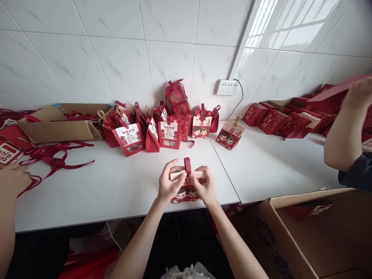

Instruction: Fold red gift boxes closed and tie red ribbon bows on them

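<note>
A red and pale pink gift box (pixel 186 195) printed with two cartoon figures stands at the table's front edge. My left hand (pixel 171 182) pinches its top flap from the left, thumb at the front. From the right, my right hand (pixel 204 185) grips the same flap, and the two thumbs nearly meet. Between them a dark red ribbon loop (pixel 187 166) sticks up from the top. My fingertips behind the flap are partly hidden. Beyond, a similar box (pixel 230 135) with a tan loop sits tilted on the table.
Several finished-looking red gift boxes (pixel 169 135) line the wall. At left are a cardboard tray (pixel 58 131), loose red ribbons (pixel 55 161) and another person's hand (pixel 14 180). A co-worker's arm (pixel 344 128) reaches over red boxes (pixel 273 121) at right. A large carton (pixel 286 232) stands below.
</note>
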A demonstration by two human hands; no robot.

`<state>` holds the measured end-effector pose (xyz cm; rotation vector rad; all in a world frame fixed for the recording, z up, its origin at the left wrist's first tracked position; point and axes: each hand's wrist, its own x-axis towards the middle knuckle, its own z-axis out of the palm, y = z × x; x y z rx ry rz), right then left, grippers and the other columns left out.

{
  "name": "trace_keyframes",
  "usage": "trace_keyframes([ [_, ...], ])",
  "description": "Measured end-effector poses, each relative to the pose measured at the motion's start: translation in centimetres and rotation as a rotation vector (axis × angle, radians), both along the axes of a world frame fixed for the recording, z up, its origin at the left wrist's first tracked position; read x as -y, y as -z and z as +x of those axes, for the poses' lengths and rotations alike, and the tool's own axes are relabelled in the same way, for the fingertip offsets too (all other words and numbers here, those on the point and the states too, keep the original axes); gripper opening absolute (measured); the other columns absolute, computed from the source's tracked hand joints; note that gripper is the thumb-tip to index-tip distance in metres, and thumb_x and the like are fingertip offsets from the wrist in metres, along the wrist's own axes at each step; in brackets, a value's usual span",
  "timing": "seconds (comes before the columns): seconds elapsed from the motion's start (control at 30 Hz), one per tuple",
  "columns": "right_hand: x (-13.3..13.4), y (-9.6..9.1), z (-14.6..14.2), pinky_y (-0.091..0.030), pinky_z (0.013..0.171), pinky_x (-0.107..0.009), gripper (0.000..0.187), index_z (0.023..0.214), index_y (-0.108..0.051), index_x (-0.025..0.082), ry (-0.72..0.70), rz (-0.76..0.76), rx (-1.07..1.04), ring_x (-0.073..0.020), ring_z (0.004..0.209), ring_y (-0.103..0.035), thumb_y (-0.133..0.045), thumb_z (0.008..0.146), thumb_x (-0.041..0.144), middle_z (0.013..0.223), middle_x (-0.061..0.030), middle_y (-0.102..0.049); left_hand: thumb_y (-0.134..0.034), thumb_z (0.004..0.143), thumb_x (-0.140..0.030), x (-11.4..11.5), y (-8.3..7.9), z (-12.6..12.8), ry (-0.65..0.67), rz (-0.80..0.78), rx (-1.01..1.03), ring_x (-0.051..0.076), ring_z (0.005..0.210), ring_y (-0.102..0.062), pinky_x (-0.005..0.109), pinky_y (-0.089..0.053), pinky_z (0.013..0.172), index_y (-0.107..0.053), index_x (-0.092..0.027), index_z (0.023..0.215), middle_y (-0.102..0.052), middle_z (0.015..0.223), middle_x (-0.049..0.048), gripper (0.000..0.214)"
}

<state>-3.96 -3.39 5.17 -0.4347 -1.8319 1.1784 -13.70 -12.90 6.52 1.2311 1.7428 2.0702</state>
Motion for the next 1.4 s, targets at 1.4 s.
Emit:
trace_keyframes([
  [1.4, -0.6, -4.0, 1.1, -0.048, 0.076, -0.035, 0.014, 0.088, -0.061, 0.02, 0.025, 0.289, 0.1, -0.0201, 0.084, -0.058, -0.051, 0.087, 0.031, 0.086, -0.006, -0.061, -0.067, 0.071, -0.034, -0.5, 0.2, 0.4, -0.102, -0.04, 0.059, 0.021, 0.083, -0.069, 0.032, -0.059, 0.071, -0.062, -0.018, 0.086, -0.07, 0.082, 0.0062, 0.023],
])
